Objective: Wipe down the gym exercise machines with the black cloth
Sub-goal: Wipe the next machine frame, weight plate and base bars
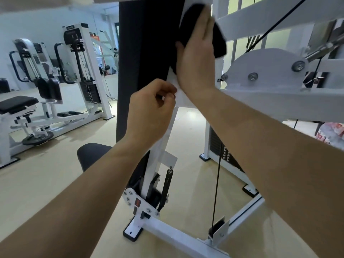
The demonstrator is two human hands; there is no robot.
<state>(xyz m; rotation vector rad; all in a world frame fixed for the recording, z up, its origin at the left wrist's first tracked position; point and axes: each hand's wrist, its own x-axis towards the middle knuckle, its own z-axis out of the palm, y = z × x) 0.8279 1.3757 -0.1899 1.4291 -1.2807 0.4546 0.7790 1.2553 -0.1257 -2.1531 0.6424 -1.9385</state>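
The right hand point(197, 53) presses a crumpled black cloth point(219, 41) flat-palmed against the white steel machine frame point(260, 75); the left hand point(150, 110), grip curled together, seems to pinch the frame's edge above pale wooden flooring point(55, 174).

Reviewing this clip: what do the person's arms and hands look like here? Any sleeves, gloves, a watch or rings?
Both forearms are bare as far as the frame shows: no sleeves in view. The left hand and the right hand have no gloves. No watch, band or bracelet shows on either wrist, and no rings show on the fingers that can be seen. Some fingers are hidden, so rings there cannot be ruled out.
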